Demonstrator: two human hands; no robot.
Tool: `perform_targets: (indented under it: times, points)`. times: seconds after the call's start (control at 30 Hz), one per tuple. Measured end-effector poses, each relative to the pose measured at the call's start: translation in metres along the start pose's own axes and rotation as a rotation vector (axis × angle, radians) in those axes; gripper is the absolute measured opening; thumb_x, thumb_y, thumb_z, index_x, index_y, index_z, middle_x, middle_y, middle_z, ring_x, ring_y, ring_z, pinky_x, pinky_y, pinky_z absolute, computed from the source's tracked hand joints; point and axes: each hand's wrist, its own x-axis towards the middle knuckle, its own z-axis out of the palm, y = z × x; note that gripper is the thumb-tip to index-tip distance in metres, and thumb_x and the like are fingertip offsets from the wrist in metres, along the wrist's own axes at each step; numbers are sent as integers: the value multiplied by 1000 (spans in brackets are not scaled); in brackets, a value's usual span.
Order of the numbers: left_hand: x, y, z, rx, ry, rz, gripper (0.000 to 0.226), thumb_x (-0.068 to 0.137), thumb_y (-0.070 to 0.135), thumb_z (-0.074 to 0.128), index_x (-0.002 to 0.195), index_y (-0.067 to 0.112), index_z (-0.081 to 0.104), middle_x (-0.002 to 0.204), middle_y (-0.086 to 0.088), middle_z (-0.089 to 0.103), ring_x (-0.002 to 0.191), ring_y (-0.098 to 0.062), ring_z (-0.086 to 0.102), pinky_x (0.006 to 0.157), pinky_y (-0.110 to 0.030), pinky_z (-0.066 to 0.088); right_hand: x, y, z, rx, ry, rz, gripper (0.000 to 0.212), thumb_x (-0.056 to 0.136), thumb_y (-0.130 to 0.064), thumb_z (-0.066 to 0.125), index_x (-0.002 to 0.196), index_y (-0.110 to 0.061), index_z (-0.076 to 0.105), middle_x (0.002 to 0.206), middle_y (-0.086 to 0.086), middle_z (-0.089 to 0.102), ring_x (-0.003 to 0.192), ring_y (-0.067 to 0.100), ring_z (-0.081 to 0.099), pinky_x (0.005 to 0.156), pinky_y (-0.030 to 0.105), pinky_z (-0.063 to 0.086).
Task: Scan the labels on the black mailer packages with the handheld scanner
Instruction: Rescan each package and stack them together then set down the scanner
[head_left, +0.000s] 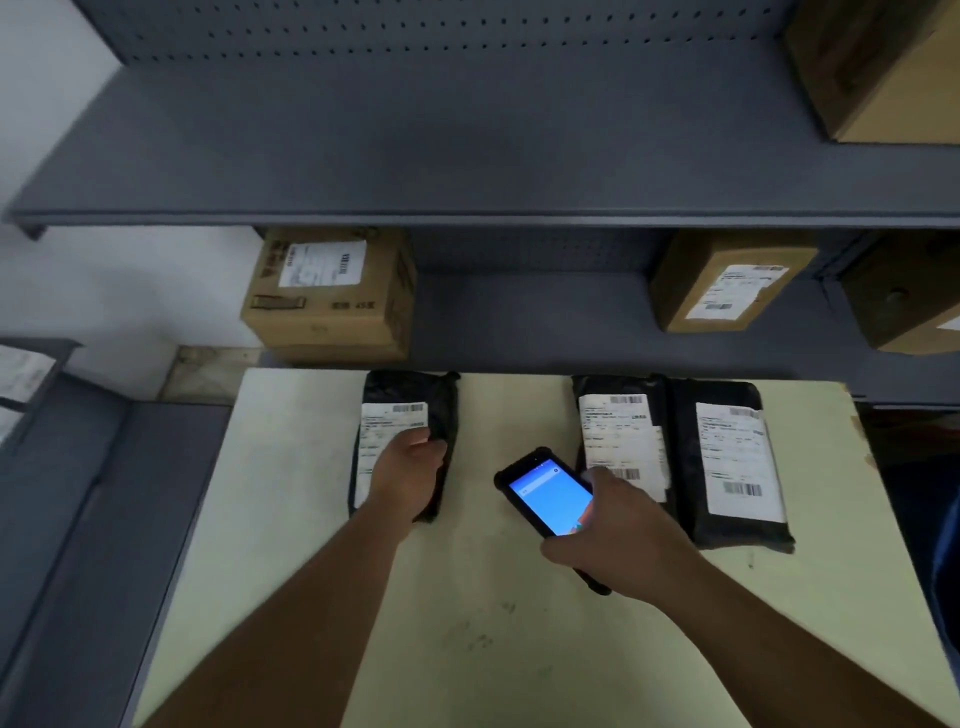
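Three black mailer packages with white labels lie on a pale table (467, 623). The left mailer (410, 400) is under my left hand (408, 475), whose fingers curl over its right edge and cover the lower part of its label. The middle mailer (621, 426) and the right mailer (727, 462) lie side by side, touching. My right hand (618, 535) grips a black handheld scanner (545, 493) with a lit blue screen, held above the table between the left and middle mailers, just left of the middle one's label.
A grey metal shelf unit (467, 218) rises behind the table. Cardboard boxes with labels stand on the lower shelf at left (332, 296) and right (727, 280), another box sits on the upper shelf at top right (883, 67). A grey counter (104, 519) runs along the left.
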Motion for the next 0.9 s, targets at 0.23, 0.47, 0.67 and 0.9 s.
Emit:
perform_targets:
  times: [0.23, 0.47, 0.67, 0.9]
  points:
    - [16, -14, -49, 81, 269, 111, 35, 101, 24, 64, 135, 18, 61, 126, -5, 68, 98, -25, 66, 62, -24, 49, 7, -34, 22, -50, -15, -24, 48, 69, -47, 82, 94, -26, 46, 94, -3, 61, 78, 14, 64, 63, 31, 50]
    - [43, -25, -67, 229, 232, -54, 85, 89, 47, 75, 157, 11, 40, 149, -16, 57, 128, -38, 61, 99, -47, 55, 16, -53, 37, -82, -22, -19, 57, 68, -50, 82, 109, -25, 50, 96, -3, 61, 83, 16, 66, 69, 36, 59]
    - [65, -24, -49, 200, 130, -131, 82, 74, 53, 87, 136, 12, 52, 129, -10, 67, 102, -29, 67, 65, -35, 56, 19, -53, 42, -58, -37, 12, 55, 71, -49, 81, 108, -25, 49, 96, -4, 59, 80, 14, 64, 59, 27, 50]
    - [73, -20, -34, 461, 151, -147, 106, 66, 60, 89, 149, 13, 43, 141, -14, 50, 129, -36, 52, 105, -49, 51, 22, -48, 42, 5, -35, 78, 48, 70, -43, 81, 101, -26, 49, 92, -2, 63, 65, 16, 70, 58, 33, 58]
